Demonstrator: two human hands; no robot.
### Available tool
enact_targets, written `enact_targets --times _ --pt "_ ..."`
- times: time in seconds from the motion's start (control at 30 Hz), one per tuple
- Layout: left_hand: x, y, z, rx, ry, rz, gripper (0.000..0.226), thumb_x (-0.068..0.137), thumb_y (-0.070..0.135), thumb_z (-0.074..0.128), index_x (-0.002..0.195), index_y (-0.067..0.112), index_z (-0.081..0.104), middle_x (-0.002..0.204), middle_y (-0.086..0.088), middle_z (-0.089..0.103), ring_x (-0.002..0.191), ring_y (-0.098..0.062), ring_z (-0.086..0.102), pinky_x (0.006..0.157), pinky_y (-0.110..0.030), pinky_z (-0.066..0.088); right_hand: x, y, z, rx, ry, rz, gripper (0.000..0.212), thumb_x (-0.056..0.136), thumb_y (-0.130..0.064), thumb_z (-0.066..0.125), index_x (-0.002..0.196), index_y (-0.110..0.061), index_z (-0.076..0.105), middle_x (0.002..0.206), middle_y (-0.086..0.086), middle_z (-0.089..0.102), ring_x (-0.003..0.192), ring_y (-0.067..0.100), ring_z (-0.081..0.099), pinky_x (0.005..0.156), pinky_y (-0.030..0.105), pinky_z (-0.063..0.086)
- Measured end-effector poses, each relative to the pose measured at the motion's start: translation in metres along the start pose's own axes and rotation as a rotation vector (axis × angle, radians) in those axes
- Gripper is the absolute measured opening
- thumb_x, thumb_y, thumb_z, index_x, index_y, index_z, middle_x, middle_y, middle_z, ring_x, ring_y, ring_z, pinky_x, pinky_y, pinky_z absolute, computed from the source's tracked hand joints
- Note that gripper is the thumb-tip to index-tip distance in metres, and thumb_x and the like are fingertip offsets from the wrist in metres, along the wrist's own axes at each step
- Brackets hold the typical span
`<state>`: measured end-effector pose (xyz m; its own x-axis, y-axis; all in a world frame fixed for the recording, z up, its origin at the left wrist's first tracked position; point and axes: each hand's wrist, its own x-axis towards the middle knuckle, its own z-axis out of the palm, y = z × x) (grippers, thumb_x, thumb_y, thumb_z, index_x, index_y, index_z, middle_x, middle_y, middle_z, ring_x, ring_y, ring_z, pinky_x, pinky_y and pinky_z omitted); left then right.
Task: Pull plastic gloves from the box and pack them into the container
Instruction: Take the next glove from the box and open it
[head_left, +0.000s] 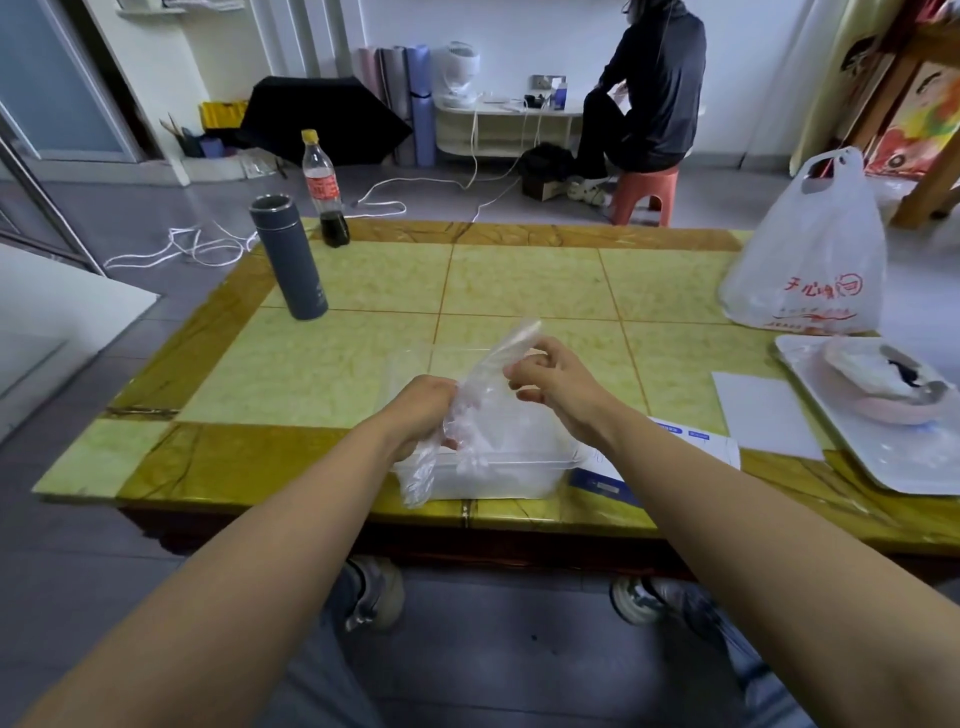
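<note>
A yellow-green marble-patterned counter with a brown border (519, 280) fills the middle of the view. At its right end stands a white plastic carrier bag with red print (810, 270), and just in front of it lies a white rectangular tray (883, 452) bearing a pink bowl (883, 395). At the near edge sits a clear rectangular plastic container (519, 480). A flat white-and-blue glove box (696, 441) lies just to its right, partly under the right forearm. On the far left stand a tall dark grey flask (291, 260) and, behind it, a clear cola bottle with a yellow cap (323, 192).

A crumpled transparent plastic glove (488, 379) is held above the container. The left grip (426, 410) has its fingers curled round the lower part, and loose plastic hangs from it over the container's left end. The right grip (556, 379) pinches the upper part between thumb and fingertips.
</note>
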<state>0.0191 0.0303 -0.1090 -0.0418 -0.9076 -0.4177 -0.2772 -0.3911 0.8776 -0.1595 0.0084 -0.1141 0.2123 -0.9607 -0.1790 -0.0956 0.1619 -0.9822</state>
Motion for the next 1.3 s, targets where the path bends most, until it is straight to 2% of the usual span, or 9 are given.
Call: enact_targets --times 0.07,0.27,0.4,0.57,0.7,0.93,1.03,1.17,1.3 --pt "-0.002 0.0 -0.002 -0.039 -0.015 -0.018 0.024 0.091 0.002 0.039 0.09 -0.003 0.062 0.081 -0.018 0.059 0.053 -0.024 0.052 0.05 -0.028 0.047 0.001 -0.001 0.002 -0.037 0.048 -0.005 0.011 0.088 -0.009 0.067 0.089 -0.013 0.057 0.071 -0.002 0.052 0.066 0.014 0.055 0.069 0.026 0.049" --pt "0.004 -0.003 -0.004 -0.068 0.061 0.025 0.02 0.094 0.016 0.045 0.076 0.009 0.049 0.067 -0.009 0.047 0.059 -0.025 0.051 0.057 -0.031 0.044 -0.004 -0.003 0.001 -0.133 0.175 0.093 0.018 0.087 -0.004 0.054 0.07 -0.01 0.05 0.065 0.004 0.05 0.054 0.014 0.047 0.052 0.021 0.043" --pt "0.017 -0.009 -0.003 -0.018 0.276 0.091 0.009 0.089 0.012 0.053 0.098 0.01 0.052 0.091 -0.013 0.058 0.079 -0.03 0.061 0.064 -0.033 0.046 -0.013 -0.005 -0.008 -0.217 0.064 0.184 0.01 0.087 -0.006 0.056 0.078 -0.009 0.051 0.07 0.006 0.053 0.058 0.014 0.049 0.051 0.023 0.042" --pt "0.02 -0.008 0.0 0.123 0.254 0.185 0.008 0.093 0.007 0.049 0.096 0.014 0.046 0.085 -0.01 0.057 0.052 -0.021 0.051 0.049 -0.027 0.042 -0.01 -0.009 -0.008 -0.124 0.099 0.141 0.041 0.082 -0.041 0.071 0.104 -0.007 0.062 0.109 0.012 0.065 0.097 0.023 0.064 0.083 0.035 0.058" --pt "0.023 -0.007 -0.001 0.308 0.243 0.248 0.007 0.097 0.013 0.045 0.103 0.017 0.045 0.09 -0.01 0.06 0.048 -0.021 0.053 0.043 -0.024 0.039 -0.005 -0.009 -0.004 -0.144 0.261 0.099 0.03 0.085 -0.008 0.071 0.108 -0.003 0.053 0.077 0.01 0.062 0.058 0.019 0.062 0.066 0.033 0.056" --pt "0.021 0.0 0.005 0.964 0.682 0.621 0.041 0.079 0.012 0.067 0.117 0.018 0.054 0.118 -0.006 0.045 0.109 -0.024 0.042 0.09 -0.031 0.036 0.007 0.007 0.014 -0.593 0.35 0.048 0.037 0.079 0.014 0.034 0.106 -0.011 0.035 0.088 0.022 0.064 0.062 0.033 0.065 0.045 0.027 0.042" --pt "0.024 0.0 0.015 1.056 0.492 0.65 0.02 0.084 0.013 0.061 0.102 0.022 0.061 0.104 -0.001 0.053 0.103 -0.022 0.048 0.081 -0.029 0.037 0.011 0.016 0.022 -0.671 0.33 0.01 0.04 0.075 0.016 0.043 0.102 -0.011 0.034 0.098 0.023 0.059 0.072 0.035 0.062 0.038 0.029 0.039" --pt "0.037 -0.009 0.022 1.194 -0.023 0.097 0.044 0.093 0.02 0.056 0.136 0.02 0.046 0.132 -0.011 0.047 0.113 -0.03 0.054 0.086 -0.034 0.046 0.013 0.021 0.023 -0.719 0.251 0.123 0.045 0.081 0.012 0.051 0.118 -0.006 0.033 0.109 0.02 0.052 0.083 0.04 0.064 0.039 0.03 0.041" --pt "0.05 -0.018 0.02 1.21 -0.242 -0.124 0.06 0.097 0.036 0.053 0.15 0.02 0.03 0.149 -0.012 0.035 0.13 -0.028 0.043 0.104 -0.036 0.04 0.016 0.024 0.02 -0.937 0.22 -0.058 0.051 0.086 -0.012 0.063 0.129 -0.006 0.035 0.125 0.013 0.044 0.092 0.032 0.058 0.07 0.036 0.05"
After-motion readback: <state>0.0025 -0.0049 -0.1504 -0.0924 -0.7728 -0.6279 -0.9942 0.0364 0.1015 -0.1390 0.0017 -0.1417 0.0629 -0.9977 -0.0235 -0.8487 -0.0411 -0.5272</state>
